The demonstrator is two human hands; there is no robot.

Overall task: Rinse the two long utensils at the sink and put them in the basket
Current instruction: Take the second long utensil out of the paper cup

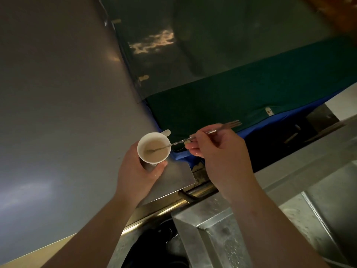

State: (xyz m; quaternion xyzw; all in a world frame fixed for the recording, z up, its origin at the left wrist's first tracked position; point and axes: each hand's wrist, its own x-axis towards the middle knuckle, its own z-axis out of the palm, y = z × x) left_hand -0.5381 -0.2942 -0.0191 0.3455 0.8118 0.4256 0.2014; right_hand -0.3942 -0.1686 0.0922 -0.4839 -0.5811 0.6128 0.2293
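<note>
Steel sink (318,200) at lower right, wet. Green cloth (241,97) w/ blue edge beyond it. My left hand (135,171) wraps the white cup (154,147), holding beige liquid. My right hand (218,149) pinches two long utensils: fork (229,125) tines pointing away, spoon (160,147) end inside cup. Both grips closed on their items.

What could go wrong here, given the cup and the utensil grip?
1. The cup holds pale liquid and sits off the sink; a tilt by the left hand spills it on the counter.
2. The right hand pinches the long utensil mid-handle, fork end out; wet fingers could slip.
</note>
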